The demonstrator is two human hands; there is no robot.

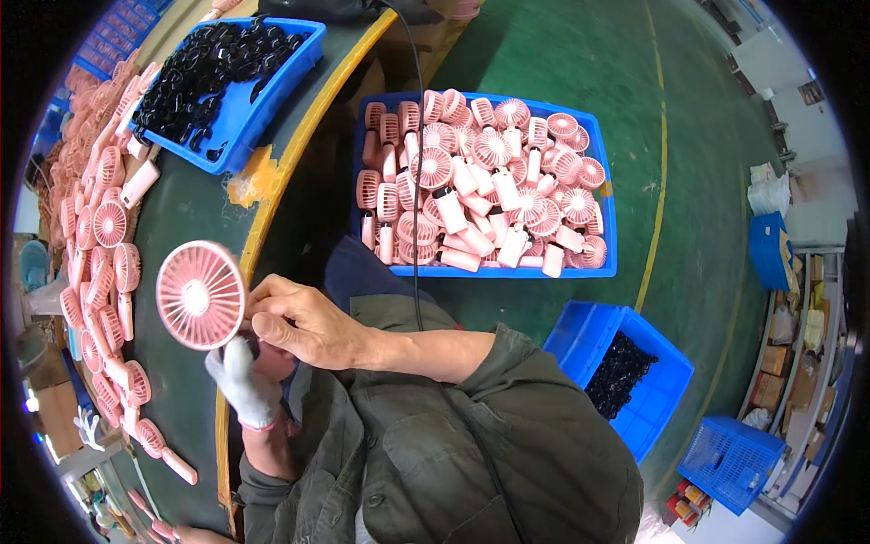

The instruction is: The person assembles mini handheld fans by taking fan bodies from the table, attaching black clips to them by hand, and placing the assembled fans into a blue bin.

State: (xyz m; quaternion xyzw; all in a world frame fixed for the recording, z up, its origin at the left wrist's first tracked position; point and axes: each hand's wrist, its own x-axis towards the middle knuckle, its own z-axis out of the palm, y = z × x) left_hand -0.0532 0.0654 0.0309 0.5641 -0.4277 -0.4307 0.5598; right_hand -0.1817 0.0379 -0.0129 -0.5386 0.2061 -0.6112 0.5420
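A pink handheld fan (201, 296) is held up over the green table's edge, its round grille facing up. My left hand (243, 381), in a whitish glove, is closed on it just below the grille; the handle is mostly hidden. My bare right hand (308, 325) is beside the grille's right edge, fingers bent and pressed together. What those fingertips hold, if anything, is hidden. Left of the fan, a long heap of pink fans (111, 224) lies along the table. A blue tray (237, 113) of black curved parts (213, 68) sits at the table's far end.
A big blue crate (609, 231) full of pink fans stands beyond my right arm. A dark cable (416, 118) hangs across it. Right of me are a blue bin (666, 399) with black pieces, a blue basket (732, 461) and shelves (784, 363). Another person's hand (195, 535) shows at lower left.
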